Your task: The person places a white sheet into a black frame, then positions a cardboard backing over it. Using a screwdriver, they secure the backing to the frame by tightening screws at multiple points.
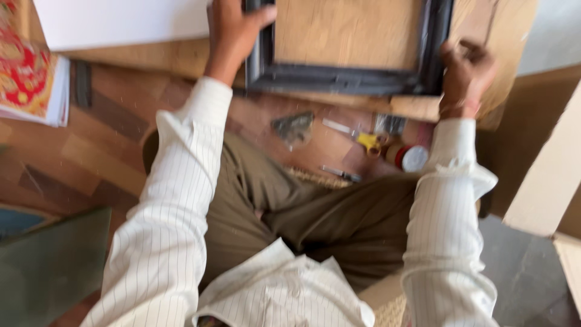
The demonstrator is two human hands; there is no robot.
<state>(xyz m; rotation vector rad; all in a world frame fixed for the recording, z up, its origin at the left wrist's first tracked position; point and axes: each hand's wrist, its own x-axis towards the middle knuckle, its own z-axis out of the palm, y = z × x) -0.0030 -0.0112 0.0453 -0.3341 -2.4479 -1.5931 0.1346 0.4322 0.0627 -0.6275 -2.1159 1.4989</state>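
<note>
Firmly, both hands — left hand (233,30), right hand (465,72) — grip the dark frame (345,79) (on a board (417,108)).

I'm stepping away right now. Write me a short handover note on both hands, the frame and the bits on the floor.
Left hand: gripping the left side of the dark picture frame.
Right hand: closed at the frame's lower right corner.
Frame: lies on a wooden board, its bottom rail toward the person.
Floor between board and knees: yellow-handled scissors, a roll with a white top, a small dark scrap.
White sheet lies upper left.
Done: frame is placed on the board. Left: cannot tell; the picture is blurred.
</note>
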